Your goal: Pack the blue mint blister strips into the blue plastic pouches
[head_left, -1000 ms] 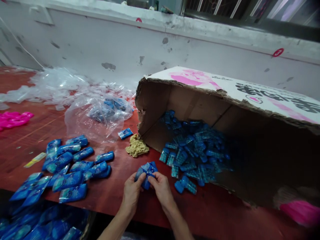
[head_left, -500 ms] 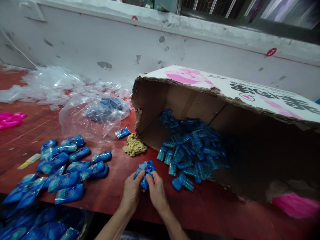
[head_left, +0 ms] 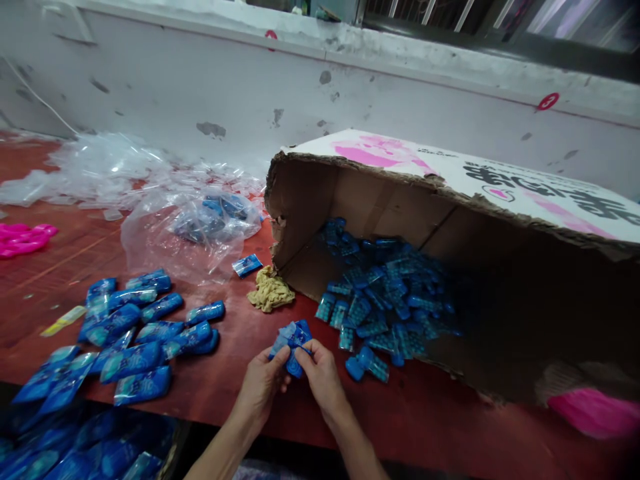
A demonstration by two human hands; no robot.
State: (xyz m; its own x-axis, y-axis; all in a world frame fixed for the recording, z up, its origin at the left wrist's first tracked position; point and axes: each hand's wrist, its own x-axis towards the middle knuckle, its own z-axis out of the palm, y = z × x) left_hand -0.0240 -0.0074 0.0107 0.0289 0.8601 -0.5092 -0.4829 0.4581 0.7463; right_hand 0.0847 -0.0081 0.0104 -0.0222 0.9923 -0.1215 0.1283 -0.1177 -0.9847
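Both hands meet over the red table, closed on several flat blue printed plastic sleeves. My left hand grips them from the left, thumb on top. My right hand pinches their right side between thumb and fingers. A crumpled yellowish cloth lies just beyond the hands. To the right, small blue-capped bottles with pellet-like contents are heaped at the mouth of a cardboard box lying on its side. Filled blue packets lie spread on the table to the left.
A clear plastic bag with blue sleeves stands behind the packets, near a pile of clear plastic pieces. Pink items lie far left. More blue packets fill a container below the table edge. A single sleeve lies by the box.
My right hand has shifted slightly up and right on the sleeves, with its fingers now bent over their edge. The sleeves look a little more fanned out. The surroundings are unchanged.
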